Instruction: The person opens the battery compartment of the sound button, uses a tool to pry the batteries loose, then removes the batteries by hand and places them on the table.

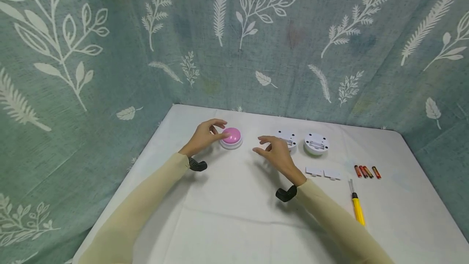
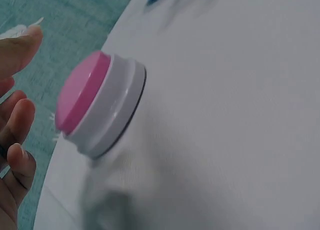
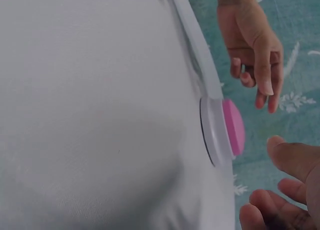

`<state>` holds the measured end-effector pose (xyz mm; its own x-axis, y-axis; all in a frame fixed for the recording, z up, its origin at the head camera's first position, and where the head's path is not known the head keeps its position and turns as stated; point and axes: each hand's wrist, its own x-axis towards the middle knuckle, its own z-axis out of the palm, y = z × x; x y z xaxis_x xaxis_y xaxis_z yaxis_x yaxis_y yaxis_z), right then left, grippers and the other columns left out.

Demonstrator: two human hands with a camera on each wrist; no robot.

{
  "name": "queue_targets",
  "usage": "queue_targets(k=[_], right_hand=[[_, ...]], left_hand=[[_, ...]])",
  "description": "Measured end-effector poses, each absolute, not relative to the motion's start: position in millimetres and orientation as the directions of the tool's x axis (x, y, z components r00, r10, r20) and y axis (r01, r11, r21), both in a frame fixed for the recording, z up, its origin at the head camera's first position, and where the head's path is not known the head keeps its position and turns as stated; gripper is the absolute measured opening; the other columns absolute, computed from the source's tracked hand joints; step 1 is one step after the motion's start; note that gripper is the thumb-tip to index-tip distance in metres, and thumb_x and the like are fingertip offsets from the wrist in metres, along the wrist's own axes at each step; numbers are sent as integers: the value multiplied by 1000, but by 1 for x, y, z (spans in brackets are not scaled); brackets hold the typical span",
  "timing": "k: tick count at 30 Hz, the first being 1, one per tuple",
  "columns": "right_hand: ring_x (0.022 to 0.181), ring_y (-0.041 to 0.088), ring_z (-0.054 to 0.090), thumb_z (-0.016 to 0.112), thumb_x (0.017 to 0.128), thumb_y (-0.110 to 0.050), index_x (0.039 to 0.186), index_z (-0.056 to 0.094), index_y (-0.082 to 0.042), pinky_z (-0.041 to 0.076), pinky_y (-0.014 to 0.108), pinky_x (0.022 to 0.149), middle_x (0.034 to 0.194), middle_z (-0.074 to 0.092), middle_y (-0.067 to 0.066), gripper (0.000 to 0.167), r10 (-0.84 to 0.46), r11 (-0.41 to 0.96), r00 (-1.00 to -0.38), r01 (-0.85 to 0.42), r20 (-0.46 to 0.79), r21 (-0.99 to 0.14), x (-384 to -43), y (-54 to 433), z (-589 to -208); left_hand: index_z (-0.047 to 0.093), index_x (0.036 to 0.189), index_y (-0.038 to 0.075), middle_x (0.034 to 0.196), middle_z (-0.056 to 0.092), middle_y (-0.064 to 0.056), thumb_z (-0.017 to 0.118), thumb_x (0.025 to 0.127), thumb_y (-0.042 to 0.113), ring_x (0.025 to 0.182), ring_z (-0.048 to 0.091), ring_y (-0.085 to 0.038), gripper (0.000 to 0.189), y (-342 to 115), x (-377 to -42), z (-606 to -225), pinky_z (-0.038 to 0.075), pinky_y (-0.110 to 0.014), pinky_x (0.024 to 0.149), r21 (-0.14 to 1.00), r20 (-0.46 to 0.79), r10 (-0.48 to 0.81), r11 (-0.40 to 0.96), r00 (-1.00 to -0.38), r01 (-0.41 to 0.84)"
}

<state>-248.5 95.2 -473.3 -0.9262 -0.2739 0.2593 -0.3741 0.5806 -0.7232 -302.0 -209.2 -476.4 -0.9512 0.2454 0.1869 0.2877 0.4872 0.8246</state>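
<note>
A round push light with a pink dome point(image 1: 231, 135) and a white base sits dome up on the table. Just left of it is my left hand point(image 1: 204, 135), thumb and fingers loosely curved and holding nothing. The left wrist view has the push light point(image 2: 107, 107) a little apart from the fingers point(image 2: 20, 122). On the other side my right hand point(image 1: 276, 152) hovers over the table with its thumb and fingers spread apart, nothing between them. Behind it, partly hidden, lies one white round unit point(image 1: 289, 137), underside up; a second white unit point(image 1: 316, 144) lies beside it the same way.
Two small white covers point(image 1: 332, 174) lie in front of the upturned units. Several red batteries point(image 1: 362, 171) are grouped farther right, with a yellow-handled screwdriver point(image 1: 358, 209) nearer the front. A green leaf-patterned cloth point(image 1: 264, 64) hangs behind the white table point(image 1: 227, 235).
</note>
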Motion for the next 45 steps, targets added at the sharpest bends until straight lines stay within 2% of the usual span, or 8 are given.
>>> queue_targets(k=[7, 22, 34, 36, 39, 41, 43, 45], right_hand=[[75, 13, 68, 84, 88, -31, 131, 70, -7, 52, 38, 78, 121, 72, 13, 51, -281, 577, -937, -338, 207, -744, -256, 77, -479], [68, 13, 68, 86, 86, -30, 141, 61, -2, 56, 28, 62, 136, 65, 13, 66, -278, 574, -955, -249, 100, -780, -275, 51, -493], [59, 14, 65, 84, 88, -27, 141, 60, -1, 56, 29, 59, 135, 64, 18, 63, -310, 574, -947, -254, 80, -778, -289, 38, -498], [64, 18, 68, 83, 89, -28, 140, 62, -3, 57, 32, 69, 135, 65, 16, 60, -321, 580, -943, -270, 90, -768, -291, 37, -500], [96, 25, 72, 83, 89, -28, 137, 64, -4, 53, 39, 95, 136, 65, 13, 57, -335, 590, -935, -306, 118, -747, -295, 37, -502], [119, 27, 65, 82, 90, -27, 136, 66, -5, 44, 41, 108, 137, 65, 12, 54, -339, 600, -931, -324, 134, -731, -297, 35, -504], [135, 28, 54, 82, 90, -26, 136, 66, -5, 37, 43, 114, 138, 65, 11, 53, -333, 601, -932, -326, 142, -730, -299, 34, -505], [136, 29, 53, 82, 90, -24, 135, 66, -4, 37, 43, 115, 137, 65, 12, 52, -324, 601, -935, -319, 141, -733, -301, 32, -506]], left_hand=[[61, 140, 18, 132, 62, -10, 87, 85, 32, 95, 60, -24, 63, -223, -301, -486, 49, -43, 76, 823, 144, 212, 517, -967, 236], [47, 154, 16, 140, 59, -9, 92, 77, 41, 99, 61, -23, 93, -225, -307, -499, 50, -39, 77, 807, 2, 261, 570, -965, 156], [47, 154, 11, 138, 61, -9, 91, 79, 36, 84, 61, -19, 90, -223, -312, -501, 48, -31, 70, 781, -5, 322, 592, -947, 198], [49, 152, 10, 138, 62, -10, 91, 80, 34, 81, 61, -19, 87, -222, -313, -501, 47, -30, 68, 778, -5, 328, 595, -945, 203], [53, 149, 10, 135, 63, -9, 91, 80, 32, 77, 60, -18, 82, -221, -314, -501, 47, -29, 66, 767, -3, 333, 606, -943, 212], [56, 146, 11, 131, 64, -8, 91, 80, 32, 76, 60, -17, 78, -220, -315, -501, 46, -28, 65, 759, -1, 335, 614, -942, 217], [58, 144, 10, 124, 66, -8, 92, 80, 31, 75, 60, -17, 76, -219, -315, -501, 47, -29, 65, 756, 4, 335, 616, -942, 222], [59, 144, 10, 116, 68, -9, 92, 79, 31, 75, 60, -17, 75, -218, -315, -501, 47, -29, 66, 755, 8, 334, 616, -943, 224]])
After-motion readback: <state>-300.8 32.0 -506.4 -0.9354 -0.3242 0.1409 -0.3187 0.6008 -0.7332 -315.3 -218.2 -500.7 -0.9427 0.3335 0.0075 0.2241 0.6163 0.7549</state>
